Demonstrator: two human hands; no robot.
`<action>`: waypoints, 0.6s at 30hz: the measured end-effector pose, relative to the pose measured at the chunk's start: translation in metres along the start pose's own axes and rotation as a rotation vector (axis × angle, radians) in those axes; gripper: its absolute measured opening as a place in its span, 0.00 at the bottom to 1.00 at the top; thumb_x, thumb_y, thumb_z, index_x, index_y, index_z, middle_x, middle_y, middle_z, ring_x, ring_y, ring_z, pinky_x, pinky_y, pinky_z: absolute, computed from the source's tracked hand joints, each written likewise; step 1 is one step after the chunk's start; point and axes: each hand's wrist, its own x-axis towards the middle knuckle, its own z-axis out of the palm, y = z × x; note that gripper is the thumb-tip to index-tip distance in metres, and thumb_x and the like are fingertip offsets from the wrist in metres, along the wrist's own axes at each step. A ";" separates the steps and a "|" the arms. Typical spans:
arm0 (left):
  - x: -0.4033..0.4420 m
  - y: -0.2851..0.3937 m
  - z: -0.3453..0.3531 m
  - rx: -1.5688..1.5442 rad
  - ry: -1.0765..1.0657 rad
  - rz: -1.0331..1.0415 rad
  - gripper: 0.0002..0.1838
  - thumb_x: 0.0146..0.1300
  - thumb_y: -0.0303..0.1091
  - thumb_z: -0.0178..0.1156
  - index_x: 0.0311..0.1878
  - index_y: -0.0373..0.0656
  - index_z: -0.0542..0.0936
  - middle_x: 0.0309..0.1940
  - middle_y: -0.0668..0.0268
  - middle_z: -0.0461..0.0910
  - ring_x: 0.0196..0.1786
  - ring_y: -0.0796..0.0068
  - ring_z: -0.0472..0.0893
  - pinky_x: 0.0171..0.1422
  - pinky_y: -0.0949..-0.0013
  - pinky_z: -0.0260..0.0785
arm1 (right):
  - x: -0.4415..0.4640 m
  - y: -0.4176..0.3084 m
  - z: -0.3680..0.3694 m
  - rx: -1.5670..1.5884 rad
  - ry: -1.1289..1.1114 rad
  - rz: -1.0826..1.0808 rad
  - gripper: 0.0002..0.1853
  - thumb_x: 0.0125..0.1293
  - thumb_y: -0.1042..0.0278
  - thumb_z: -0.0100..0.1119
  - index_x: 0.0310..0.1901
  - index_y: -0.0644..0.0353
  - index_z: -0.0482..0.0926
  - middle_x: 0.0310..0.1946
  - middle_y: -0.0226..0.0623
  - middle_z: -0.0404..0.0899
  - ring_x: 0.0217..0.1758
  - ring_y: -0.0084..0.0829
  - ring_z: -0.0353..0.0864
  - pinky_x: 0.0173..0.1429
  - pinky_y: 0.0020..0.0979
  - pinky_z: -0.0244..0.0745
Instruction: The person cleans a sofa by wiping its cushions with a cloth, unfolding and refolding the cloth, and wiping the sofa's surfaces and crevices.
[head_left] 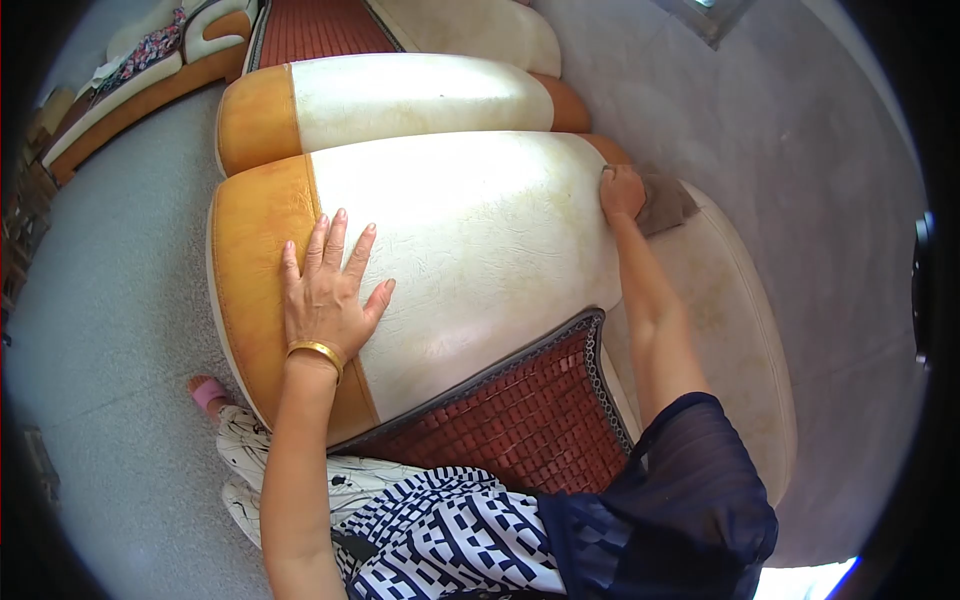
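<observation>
My left hand [328, 300], with a gold bracelet [318, 349] at the wrist, lies flat with fingers spread on the sofa armrest [460, 230]. It rests across the seam between the orange end and the cream leather. On the far right my right hand [622, 192] is closed on a brown cloth [665, 204]. The cloth lies at the junction of the armrest and the cream backrest [700, 300], partly draped over the backrest. Faint stains and creases show on the cream leather. My right fingers are curled and partly hidden.
A second orange-and-cream armrest [420, 100] stands directly behind the first. A red woven seat mat [500, 420] with a dark border covers the seat beside me. Another sofa [150, 95] with clothing on it is at the upper left. Grey floor [140, 300] lies left, a grey wall [800, 200] right.
</observation>
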 end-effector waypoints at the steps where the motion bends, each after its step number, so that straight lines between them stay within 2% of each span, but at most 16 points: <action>1: 0.000 0.000 0.000 -0.001 0.007 0.004 0.33 0.60 0.54 0.56 0.69 0.58 0.66 0.72 0.61 0.57 0.74 0.61 0.56 0.75 0.43 0.42 | -0.005 -0.003 0.001 0.123 0.012 0.134 0.19 0.62 0.57 0.43 0.37 0.59 0.83 0.41 0.47 0.82 0.46 0.49 0.80 0.50 0.46 0.72; 2: 0.000 0.000 0.001 -0.006 0.013 0.012 0.33 0.60 0.54 0.56 0.69 0.58 0.66 0.72 0.61 0.57 0.74 0.61 0.56 0.75 0.43 0.42 | -0.011 -0.005 0.000 0.117 0.020 0.139 0.19 0.62 0.57 0.43 0.37 0.59 0.83 0.41 0.47 0.82 0.46 0.49 0.80 0.50 0.46 0.72; 4: 0.000 0.000 0.001 -0.005 0.013 0.007 0.33 0.61 0.54 0.55 0.69 0.58 0.66 0.72 0.61 0.57 0.74 0.61 0.56 0.75 0.43 0.42 | -0.021 -0.004 0.000 0.377 0.072 0.289 0.21 0.61 0.55 0.42 0.42 0.55 0.83 0.42 0.48 0.81 0.47 0.51 0.79 0.51 0.45 0.72; 8: -0.001 0.001 0.000 -0.002 0.017 0.019 0.32 0.62 0.54 0.54 0.69 0.57 0.66 0.72 0.61 0.57 0.74 0.62 0.56 0.75 0.43 0.42 | -0.044 -0.013 -0.018 0.487 -0.016 0.323 0.22 0.60 0.52 0.43 0.45 0.56 0.82 0.41 0.51 0.80 0.47 0.54 0.78 0.52 0.46 0.71; 12: -0.001 0.001 0.000 0.010 0.011 0.014 0.32 0.63 0.54 0.53 0.70 0.57 0.65 0.73 0.62 0.57 0.74 0.63 0.55 0.75 0.43 0.42 | -0.079 -0.034 -0.039 0.628 0.020 0.289 0.21 0.60 0.54 0.44 0.43 0.58 0.81 0.37 0.54 0.80 0.44 0.52 0.79 0.50 0.44 0.71; 14: -0.001 0.001 0.000 0.013 0.007 0.011 0.32 0.63 0.55 0.53 0.70 0.58 0.65 0.73 0.62 0.57 0.74 0.63 0.55 0.75 0.43 0.41 | -0.099 -0.048 -0.058 0.849 -0.075 0.316 0.18 0.60 0.58 0.46 0.41 0.63 0.80 0.37 0.50 0.82 0.41 0.45 0.80 0.47 0.41 0.71; 15: -0.001 0.001 0.000 0.008 0.000 0.006 0.32 0.63 0.55 0.53 0.70 0.58 0.65 0.73 0.62 0.56 0.75 0.63 0.55 0.76 0.43 0.41 | -0.109 -0.055 -0.066 0.854 -0.068 0.319 0.18 0.60 0.58 0.46 0.41 0.63 0.80 0.37 0.50 0.82 0.41 0.45 0.80 0.47 0.41 0.71; 17: -0.002 0.000 0.001 0.011 -0.005 0.006 0.32 0.63 0.55 0.52 0.70 0.58 0.65 0.73 0.62 0.56 0.75 0.63 0.55 0.76 0.44 0.41 | -0.128 -0.071 -0.078 1.308 -0.176 0.465 0.16 0.63 0.62 0.46 0.41 0.65 0.80 0.39 0.44 0.83 0.39 0.37 0.80 0.45 0.36 0.72; 18: -0.002 0.000 0.002 0.012 -0.007 0.008 0.32 0.63 0.55 0.52 0.70 0.58 0.64 0.73 0.62 0.56 0.75 0.63 0.54 0.76 0.44 0.41 | -0.133 -0.080 -0.087 1.314 -0.171 0.469 0.16 0.63 0.62 0.46 0.41 0.65 0.80 0.39 0.44 0.83 0.39 0.37 0.80 0.45 0.36 0.72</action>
